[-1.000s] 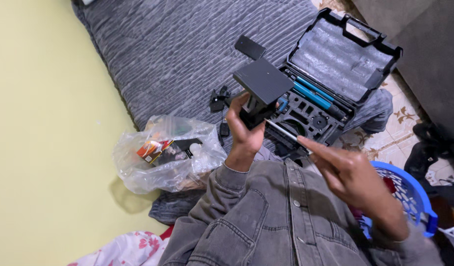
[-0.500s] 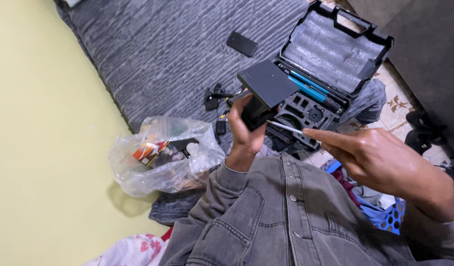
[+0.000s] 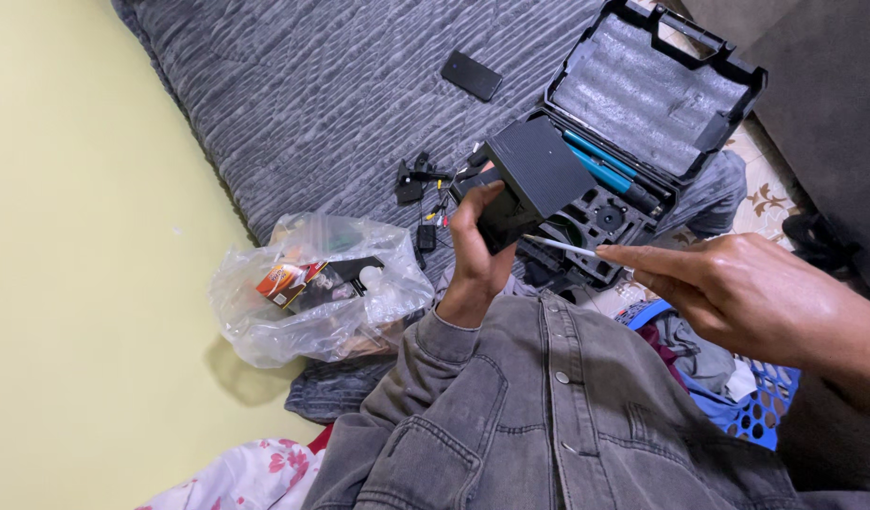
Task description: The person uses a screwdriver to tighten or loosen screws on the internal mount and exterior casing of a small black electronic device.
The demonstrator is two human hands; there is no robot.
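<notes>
Black box (image 3: 528, 179) hid part of tool case (image 3: 643, 113) tray; right hand (image 3: 747, 297) wrist cut off at frame edge; plastic bag (image 3: 312, 293) contents indistinct.

The left hand (image 3: 477, 250) is sticking up in the middle of the frame, fingers curling tight in a grip. The right hand (image 3: 751, 297) is reaching in from the right edge, fingertips (image 3: 614, 253) pinching together and pointing left.

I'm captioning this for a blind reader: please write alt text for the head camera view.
A person's left hand holds up a small black box-shaped device while the right hand pinches a thin white-tipped tool pointed at it. Behind lie an open black plastic tool case, a grey ribbed mattress and a clear plastic bag.
</notes>
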